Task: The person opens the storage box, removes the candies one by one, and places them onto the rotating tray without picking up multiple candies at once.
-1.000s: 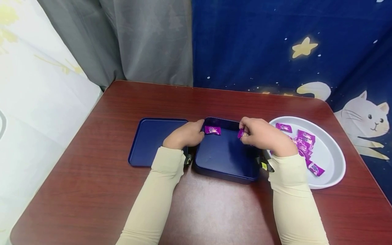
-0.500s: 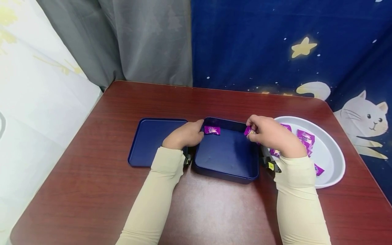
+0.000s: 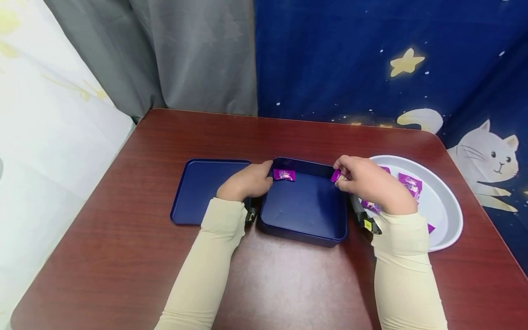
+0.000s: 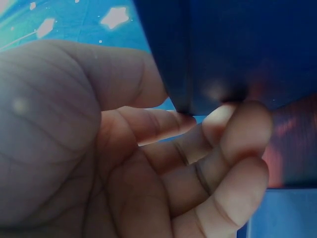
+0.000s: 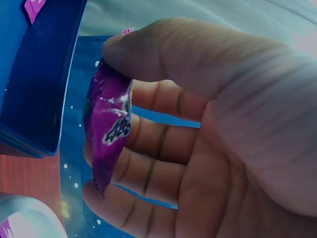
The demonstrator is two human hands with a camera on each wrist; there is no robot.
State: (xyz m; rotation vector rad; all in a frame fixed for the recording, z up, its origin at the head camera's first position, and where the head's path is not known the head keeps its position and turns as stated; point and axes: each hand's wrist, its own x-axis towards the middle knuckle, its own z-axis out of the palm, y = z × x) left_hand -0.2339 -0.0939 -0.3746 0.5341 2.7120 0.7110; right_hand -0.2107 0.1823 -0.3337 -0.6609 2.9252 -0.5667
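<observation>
A shallow dark blue box (image 3: 305, 206) stands uncovered on the table, with one purple wrapped candy (image 3: 284, 174) lying in its far left corner. My left hand (image 3: 246, 181) holds the box at that corner; thumb and curled fingertips meet its wall in the left wrist view. My right hand (image 3: 367, 182) pinches another purple candy packet (image 5: 109, 119) between thumb and fingers, over the box's far right rim. Under and beyond that hand is a round white tray (image 3: 447, 213) bearing several like candies (image 3: 410, 184), partly hidden by the hand and sleeve.
Left of the box lies a flat blue lid (image 3: 198, 195), partly covered by my left hand. The brown table (image 3: 107, 238) reaches back to a grey curtain (image 3: 206, 55) and a blue starry curtain (image 3: 321, 59).
My right hand has drawn rightward with its candy, from above the box's inside to its right rim. My left hand stays at the box. The view has shifted slightly.
</observation>
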